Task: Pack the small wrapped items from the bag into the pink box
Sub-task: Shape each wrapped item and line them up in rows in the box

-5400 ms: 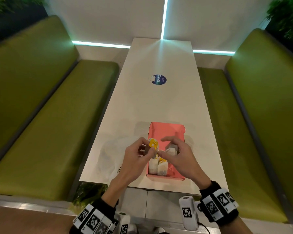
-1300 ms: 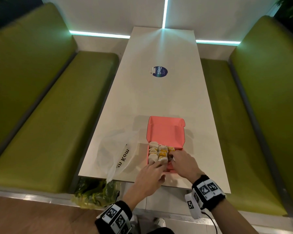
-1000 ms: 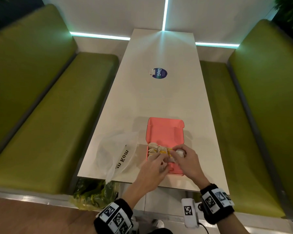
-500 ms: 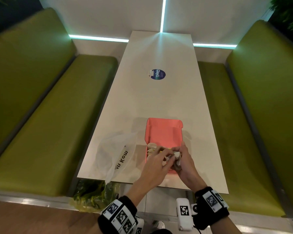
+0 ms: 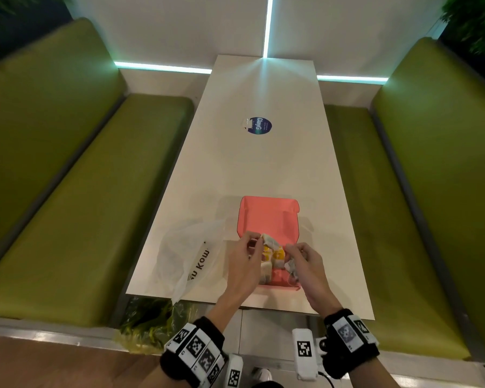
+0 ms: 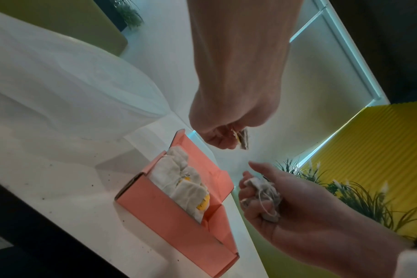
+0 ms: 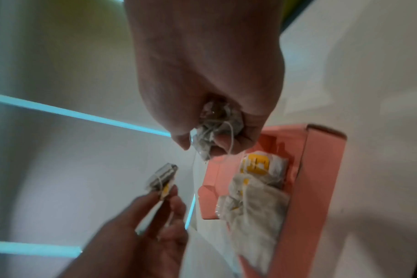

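The pink box lies open near the table's front edge, with several white tea bags packed in its tray, some showing yellow tags. Above the tray, my left hand pinches one tea bag by its tag end between thumb and fingers. My right hand grips a crumpled bundle of tea bags with loose strings, just right of the left hand. The clear plastic bag lies flat left of the box.
A round blue sticker sits mid-table. Green bench seats flank the white table on both sides. A green leafy bag lies below the table's front left corner.
The hands, bunched together over the tray half a second ago, have parted. The left hand has drawn one tea bag up and left; the right keeps the bundle.
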